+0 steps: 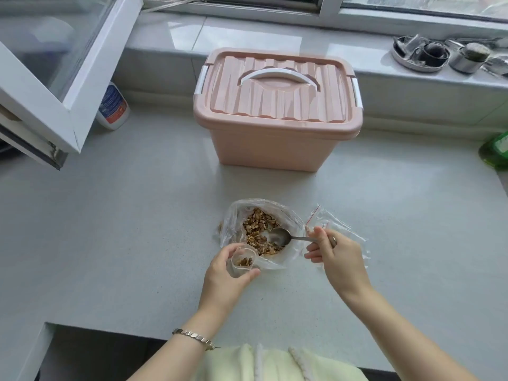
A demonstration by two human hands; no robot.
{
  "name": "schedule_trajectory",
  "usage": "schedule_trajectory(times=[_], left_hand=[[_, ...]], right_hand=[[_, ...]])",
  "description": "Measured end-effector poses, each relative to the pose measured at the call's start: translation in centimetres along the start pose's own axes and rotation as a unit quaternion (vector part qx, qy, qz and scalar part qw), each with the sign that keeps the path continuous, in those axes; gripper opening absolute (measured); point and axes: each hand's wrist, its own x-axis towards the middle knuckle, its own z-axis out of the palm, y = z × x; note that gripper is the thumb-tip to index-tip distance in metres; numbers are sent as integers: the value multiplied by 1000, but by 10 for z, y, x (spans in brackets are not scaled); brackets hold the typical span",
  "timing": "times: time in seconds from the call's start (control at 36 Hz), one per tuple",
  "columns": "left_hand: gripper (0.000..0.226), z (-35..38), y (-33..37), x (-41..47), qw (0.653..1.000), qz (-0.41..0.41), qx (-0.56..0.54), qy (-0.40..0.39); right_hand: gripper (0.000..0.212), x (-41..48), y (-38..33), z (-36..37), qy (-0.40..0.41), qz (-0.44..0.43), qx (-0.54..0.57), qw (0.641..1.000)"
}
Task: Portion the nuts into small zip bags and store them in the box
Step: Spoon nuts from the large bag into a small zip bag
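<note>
Nuts (259, 229) likely needed slow scoops: right hand (336, 257) gripped the spoon (283, 236), left hand (225, 273) clutched the small bag (242, 264) at the big bag's (236, 213) seven o'clock.

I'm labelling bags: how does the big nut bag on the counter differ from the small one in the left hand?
The large bag lies spread on the counter; the small zip bag is held upright by the left hand. The large bag holds a heap of nuts, with the spoon dipped in; the small zip bag holds only a few. Both are clear plastic with open mouths.
</note>
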Motion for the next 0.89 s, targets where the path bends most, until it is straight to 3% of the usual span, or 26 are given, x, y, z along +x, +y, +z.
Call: schedule_trajectory(times=[0.17,0.33,0.5,0.67,0.89], left_hand=[[48,-2,-2,-1,1000,-6,-4,4],[49,-4,-4,-2,1000,-11,-8,9],[50,-3,-3,1,1000,-17,-10,8],[51,0,-5,3,1000,-23,-5,7],[52,2,-1,6,1000,-16,13,-6]], right_hand=[[28,4,16,23,-1,97,112,989],[32,3,21,33,-21,207,232,950],[35,0,28,16,-8,256,300,919],[36,-1,32,-1,-13,253,323,912],[34,-13,-3,-24,-45,141,243,959]])
